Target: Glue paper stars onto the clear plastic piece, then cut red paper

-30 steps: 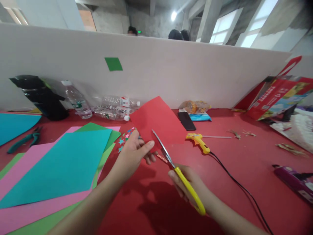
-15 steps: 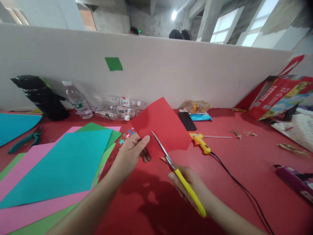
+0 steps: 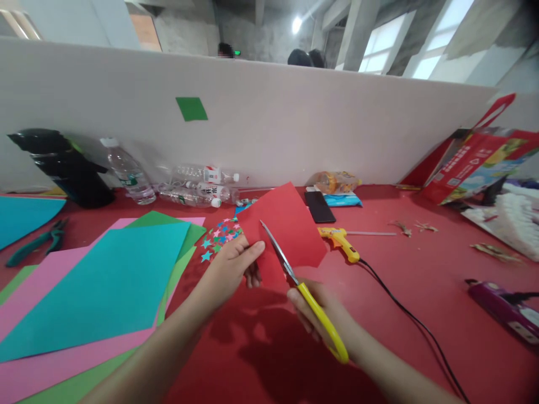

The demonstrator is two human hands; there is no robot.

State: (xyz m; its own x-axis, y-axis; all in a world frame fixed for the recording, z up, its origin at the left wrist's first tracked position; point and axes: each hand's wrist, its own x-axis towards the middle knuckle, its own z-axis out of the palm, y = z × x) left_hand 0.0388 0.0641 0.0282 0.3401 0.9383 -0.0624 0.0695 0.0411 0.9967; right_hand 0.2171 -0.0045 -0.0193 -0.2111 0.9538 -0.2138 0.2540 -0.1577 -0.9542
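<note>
A sheet of red paper (image 3: 290, 224) is pinched at its lower left edge by my left hand (image 3: 233, 264), thumb on top. My right hand (image 3: 315, 308) is closed round the yellow handles of a pair of scissors (image 3: 318, 317). One blade lies over the paper, its tip close to my left thumb; the other blade is mostly hidden beneath the sheet. Small star cutouts (image 3: 217, 235) in several colours lie on the table just beyond my left hand.
Left are stacked coloured sheets (image 3: 101, 286), pliers (image 3: 37, 244), a black flask (image 3: 65, 168) and plastic bottles (image 3: 197, 193). Right are a yellow glue gun (image 3: 343, 244) with a black cord, a phone (image 3: 319, 206), a purple power strip (image 3: 505, 308) and a red bag (image 3: 471, 163). A white partition (image 3: 269, 123) stands behind.
The red paper has tilted and come slightly lower, uncovering more of the star cutouts. The scissors sit further along the sheet's lower edge. The whole view has shifted a little.
</note>
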